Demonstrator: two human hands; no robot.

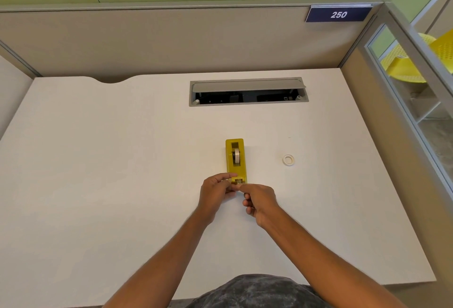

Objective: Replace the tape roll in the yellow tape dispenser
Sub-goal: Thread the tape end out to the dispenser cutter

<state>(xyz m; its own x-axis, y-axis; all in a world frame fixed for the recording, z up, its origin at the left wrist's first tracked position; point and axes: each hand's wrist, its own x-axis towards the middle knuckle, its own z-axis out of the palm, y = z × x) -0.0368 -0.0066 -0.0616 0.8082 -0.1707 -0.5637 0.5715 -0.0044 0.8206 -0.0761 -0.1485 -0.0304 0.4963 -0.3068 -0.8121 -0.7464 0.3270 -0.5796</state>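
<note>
The yellow tape dispenser (235,159) lies lengthwise on the white desk (122,160), its cutter end towards me. A tape roll (236,155) sits upright in its well. My left hand (215,191) grips the near left corner of the dispenser with thumb and fingers. My right hand (259,201) meets it at the cutter end, fingertips pinched together right by the blade; whether tape is between them I cannot tell. A second small white tape roll (288,160) lies flat on the desk to the right, apart from both hands.
An open cable hatch (247,91) with a raised grey lid is cut into the desk behind the dispenser. Beige partition walls (171,42) close off the back and right sides. A dark patterned garment (255,293) shows at the near desk edge.
</note>
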